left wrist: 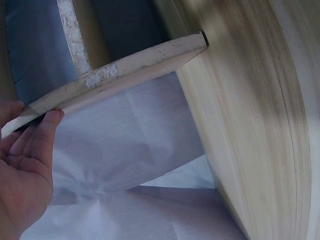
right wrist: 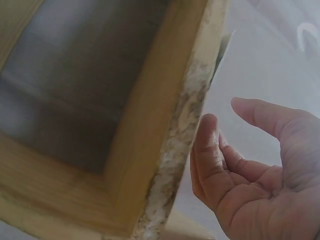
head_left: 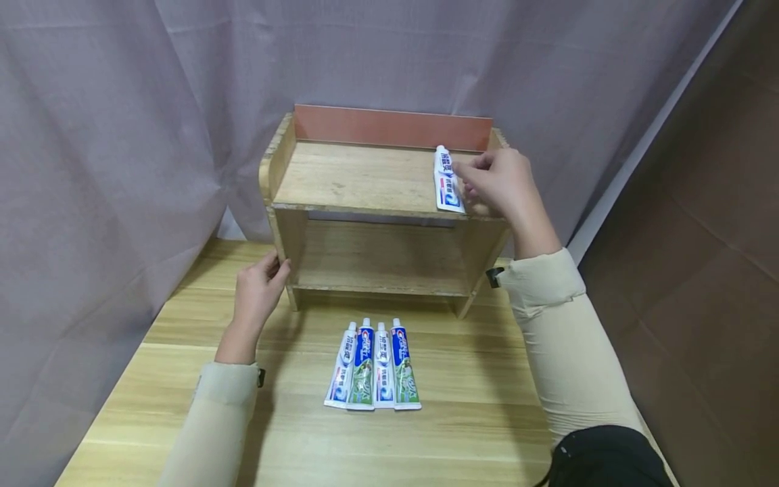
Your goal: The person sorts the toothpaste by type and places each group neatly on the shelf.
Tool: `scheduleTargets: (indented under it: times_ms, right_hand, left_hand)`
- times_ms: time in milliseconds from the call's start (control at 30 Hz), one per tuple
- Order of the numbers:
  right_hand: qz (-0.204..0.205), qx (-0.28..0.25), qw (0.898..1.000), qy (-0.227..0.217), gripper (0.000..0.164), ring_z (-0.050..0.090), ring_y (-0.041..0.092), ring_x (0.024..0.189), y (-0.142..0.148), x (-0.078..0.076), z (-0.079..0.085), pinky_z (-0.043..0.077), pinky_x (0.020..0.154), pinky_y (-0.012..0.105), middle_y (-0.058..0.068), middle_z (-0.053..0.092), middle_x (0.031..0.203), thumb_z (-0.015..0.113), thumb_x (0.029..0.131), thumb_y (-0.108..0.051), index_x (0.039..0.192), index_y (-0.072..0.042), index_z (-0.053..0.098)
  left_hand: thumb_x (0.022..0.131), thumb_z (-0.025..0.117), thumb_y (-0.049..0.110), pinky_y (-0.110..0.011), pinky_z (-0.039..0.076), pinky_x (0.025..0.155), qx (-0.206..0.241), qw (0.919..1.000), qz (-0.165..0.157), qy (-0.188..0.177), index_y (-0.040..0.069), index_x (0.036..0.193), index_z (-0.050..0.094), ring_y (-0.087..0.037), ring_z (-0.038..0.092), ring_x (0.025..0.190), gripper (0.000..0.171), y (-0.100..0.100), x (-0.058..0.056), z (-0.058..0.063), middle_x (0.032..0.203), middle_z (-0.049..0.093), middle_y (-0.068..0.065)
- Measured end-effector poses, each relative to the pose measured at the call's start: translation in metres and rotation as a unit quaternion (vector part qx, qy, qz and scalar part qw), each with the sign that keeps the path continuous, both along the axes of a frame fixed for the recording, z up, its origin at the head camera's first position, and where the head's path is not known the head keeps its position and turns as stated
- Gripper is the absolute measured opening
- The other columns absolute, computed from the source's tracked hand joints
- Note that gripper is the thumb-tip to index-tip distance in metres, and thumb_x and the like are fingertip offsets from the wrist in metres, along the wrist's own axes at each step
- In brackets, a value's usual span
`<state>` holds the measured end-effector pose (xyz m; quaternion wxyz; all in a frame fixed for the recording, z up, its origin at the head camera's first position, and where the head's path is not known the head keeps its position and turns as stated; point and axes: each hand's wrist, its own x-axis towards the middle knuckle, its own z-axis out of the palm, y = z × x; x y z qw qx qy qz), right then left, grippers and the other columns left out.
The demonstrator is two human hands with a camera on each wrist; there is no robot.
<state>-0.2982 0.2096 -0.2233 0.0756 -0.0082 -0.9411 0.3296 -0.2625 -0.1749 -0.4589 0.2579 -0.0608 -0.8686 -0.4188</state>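
A small two-tier wooden shelf stands on the table. My left hand grips the front edge of its left side panel, thumb on one side and fingers on the other. On the right of the top board lies a white and blue toothpaste tube, cap toward the back. My right hand is right beside this tube; in the right wrist view its thumb stands apart from the loosely bent fingers. Whether a fingertip touches the tube is hard to tell.
In front of the shelf, several toothpaste tubes lie side by side: white ones alternate with blue-green ones. A reddish board backs the top tier. Grey curtain hangs behind, and a brown panel is at the right.
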Motion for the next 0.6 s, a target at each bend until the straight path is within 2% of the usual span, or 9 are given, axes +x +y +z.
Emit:
scheduleTargets:
  times_ms: [67, 233, 400, 600]
  right_hand:
    - [0.002, 0.011, 1.0, 0.015, 0.053, 0.064, 0.016, 0.074, -0.001, 0.004, -0.001, 0.048, 0.053, 0.025, 0.009, 0.07, 0.096, 0.063, 0.092, -0.056, 0.111, -0.008, 0.071]
    - [0.003, -0.004, 1.0, 0.028, 0.054, 0.068, 0.018, 0.081, -0.003, 0.013, -0.001, 0.053, 0.061, 0.025, 0.007, 0.066, 0.102, 0.064, 0.092, -0.056, 0.116, -0.008, 0.07]
    - [0.004, 0.0, 0.999, 0.046, 0.058, 0.06, 0.02, 0.087, -0.002, 0.018, 0.0, 0.049, 0.068, 0.029, 0.008, 0.066, 0.104, 0.064, 0.091, -0.059, 0.116, -0.007, 0.07]
    - [0.018, -0.015, 0.998, 0.06, 0.058, 0.065, 0.019, 0.085, 0.001, 0.024, -0.001, 0.05, 0.068, 0.027, 0.008, 0.068, 0.102, 0.065, 0.09, -0.059, 0.115, -0.007, 0.07]
  left_hand:
    - [0.1, 0.062, 0.02, -0.042, 0.063, 0.08, 0.0, 1.0, 0.001, 0.002, 0.001, 0.124, 0.069, -0.035, 0.073, 0.097, 0.032, 0.0, 0.0, 0.0, 0.11, 0.072, -0.021]
    - [0.099, 0.063, 0.02, -0.041, 0.063, 0.08, 0.004, 1.0, 0.004, 0.004, 0.002, 0.123, 0.07, -0.034, 0.073, 0.097, 0.031, 0.0, -0.002, -0.001, 0.11, 0.072, -0.021]
    - [0.099, 0.063, 0.018, -0.041, 0.063, 0.079, 0.008, 0.9999, 0.003, 0.009, 0.001, 0.122, 0.07, -0.034, 0.074, 0.096, 0.029, 0.0, -0.002, -0.001, 0.109, 0.072, -0.021]
    - [0.099, 0.063, 0.019, -0.04, 0.063, 0.079, 0.006, 1.0, 0.003, 0.002, 0.002, 0.121, 0.071, -0.032, 0.074, 0.096, 0.028, -0.001, -0.002, -0.001, 0.108, 0.073, -0.02]
